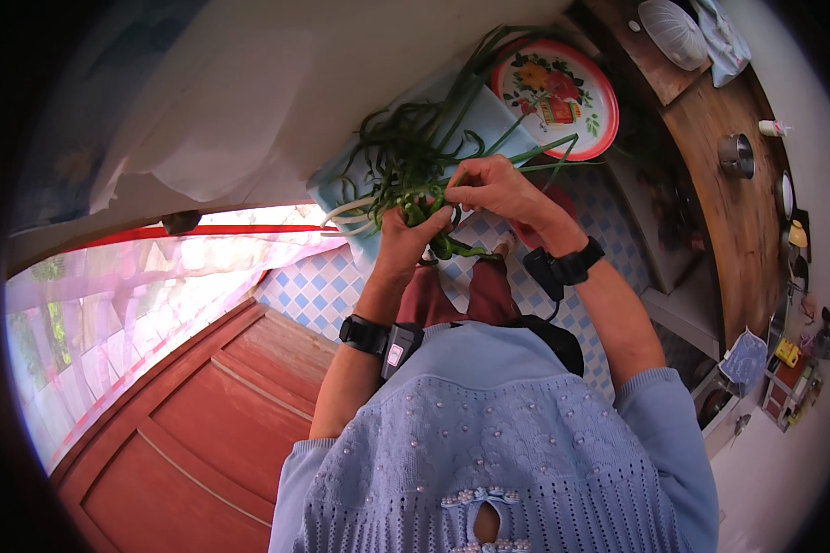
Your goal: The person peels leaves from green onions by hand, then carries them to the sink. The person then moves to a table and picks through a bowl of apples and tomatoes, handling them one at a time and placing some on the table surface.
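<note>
My left hand (pixel 409 238) holds a bunch of long green chili peppers (pixel 445 246), some of them hanging below the thumb. Close beside it, the fingertips of my right hand (pixel 496 188) are pinched at the upper end of a pepper in the bunch. What exactly lies between those fingertips is too small to make out. Past both hands, a heap of slender dark green pods or peppers (pixel 401 142) rests on a light blue covered table (pixel 505 128). Scallions with white stalks (pixel 353 207) and long green leaves (pixel 474 79) lie across it.
A red-rimmed enamel tray (pixel 605 131) with a flower print stands at the table's far right. To the right runs a wooden counter (pixel 705 148) with a metal cup (pixel 736 156). A reddish basin (pixel 557 200) sits below. On the left are a red wooden door (pixel 200 428) and a sheer curtain (pixel 145 290).
</note>
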Motion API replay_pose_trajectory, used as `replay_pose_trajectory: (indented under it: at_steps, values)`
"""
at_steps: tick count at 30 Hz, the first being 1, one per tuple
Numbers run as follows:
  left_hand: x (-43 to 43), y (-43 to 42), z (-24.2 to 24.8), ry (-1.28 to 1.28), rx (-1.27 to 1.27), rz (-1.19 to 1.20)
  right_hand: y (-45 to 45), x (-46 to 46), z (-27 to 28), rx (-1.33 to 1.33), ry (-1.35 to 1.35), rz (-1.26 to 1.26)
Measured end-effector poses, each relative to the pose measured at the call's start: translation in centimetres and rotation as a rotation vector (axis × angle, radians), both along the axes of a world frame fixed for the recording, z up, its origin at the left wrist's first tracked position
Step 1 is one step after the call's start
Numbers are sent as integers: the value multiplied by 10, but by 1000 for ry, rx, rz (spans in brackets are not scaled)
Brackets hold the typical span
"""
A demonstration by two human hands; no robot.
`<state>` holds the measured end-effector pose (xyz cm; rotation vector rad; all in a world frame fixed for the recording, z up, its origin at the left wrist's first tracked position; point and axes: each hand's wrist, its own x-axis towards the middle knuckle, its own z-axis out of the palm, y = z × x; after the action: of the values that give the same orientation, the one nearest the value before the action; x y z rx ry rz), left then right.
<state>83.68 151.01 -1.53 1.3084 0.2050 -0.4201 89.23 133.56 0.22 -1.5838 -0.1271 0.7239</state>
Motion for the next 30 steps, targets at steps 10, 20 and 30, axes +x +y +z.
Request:
replay_pose_trajectory:
  at_steps: [10, 20, 30]
  values:
    - [-5, -38, -27, 45, 136, 23, -18, -30, -31, -374, -978, -97]
    - [-7, -33, -28, 185, 1, 211, -174, -59, -137, -782, -462, -291]
    - [-24, 41, -37, 200, 46, 464, -117, -43, -130, -640, -304, -35]
